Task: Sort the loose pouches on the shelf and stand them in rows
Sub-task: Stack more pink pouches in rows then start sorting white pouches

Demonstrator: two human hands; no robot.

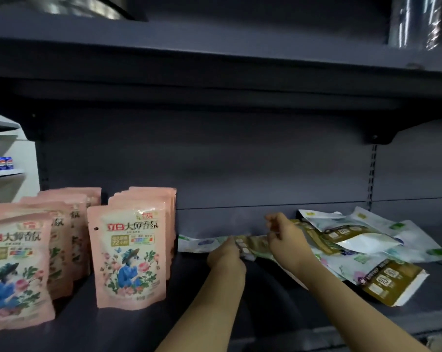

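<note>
- Both my hands, left hand (226,255) & right hand (286,240), pinch one flat green/gold pouch (250,243).
- Lift it upright, base down on shelf (215,301), beside pink rows (131,252), w/o dragging the pile (362,247).

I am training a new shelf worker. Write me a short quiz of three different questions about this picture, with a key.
1. True or false: the pink pouches stand upright in rows.
2. Where does the loose pile of white-and-gold pouches lie? A) left of the pink ones B) right of both hands C) on the upper shelf
3. Fill in: the left hand and right hand both hold a ____ pouch lying flat.

Key: 1 true; 2 B; 3 green-and-white.
</note>
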